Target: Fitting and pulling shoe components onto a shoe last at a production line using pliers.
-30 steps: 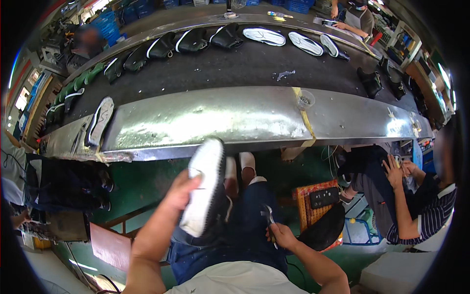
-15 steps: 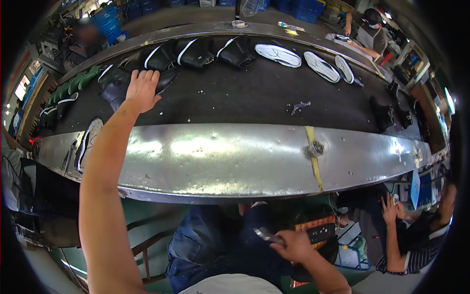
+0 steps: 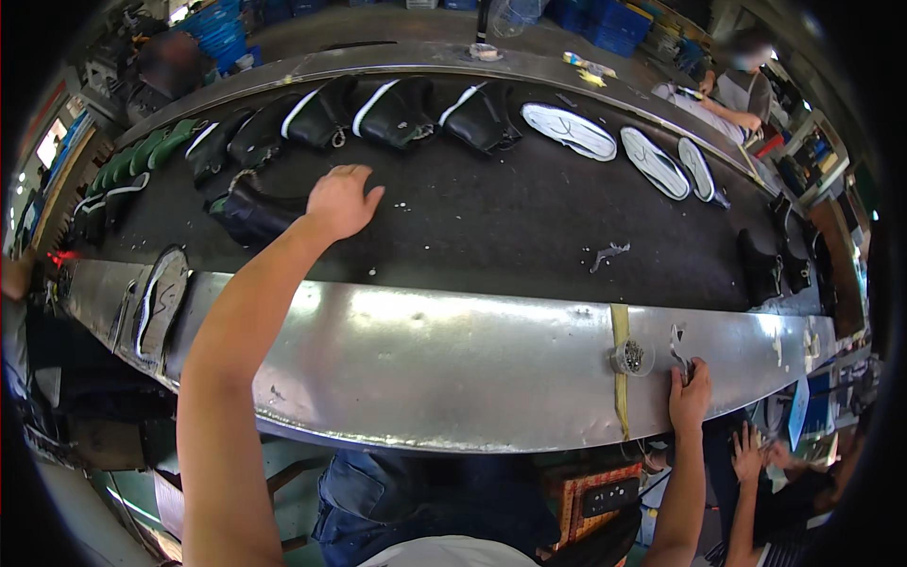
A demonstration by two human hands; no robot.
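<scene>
My left hand reaches over the dark belt, its thumb spread from the fingers. Just left of it a black boot lies on its side; the wrist hides the boot's right end, and no clear grip on it shows. Over the metal ledge my right hand is closed round the handle of metal pincers, whose curved end points away from me. Beside them sits a small clear cup of small metal bits, next to a yellow strip.
Black boots with white bands line the belt's far side, with green shoes at left. White soles lie farther right. A shoe with its pale sole showing rests on the ledge. Another person's hand is at lower right; another person works beyond the belt.
My left hand has moved right and nearer, and the black boot now lies nearer me, apart from the row. My right hand has risen from my lap to the ledge with the pincers.
</scene>
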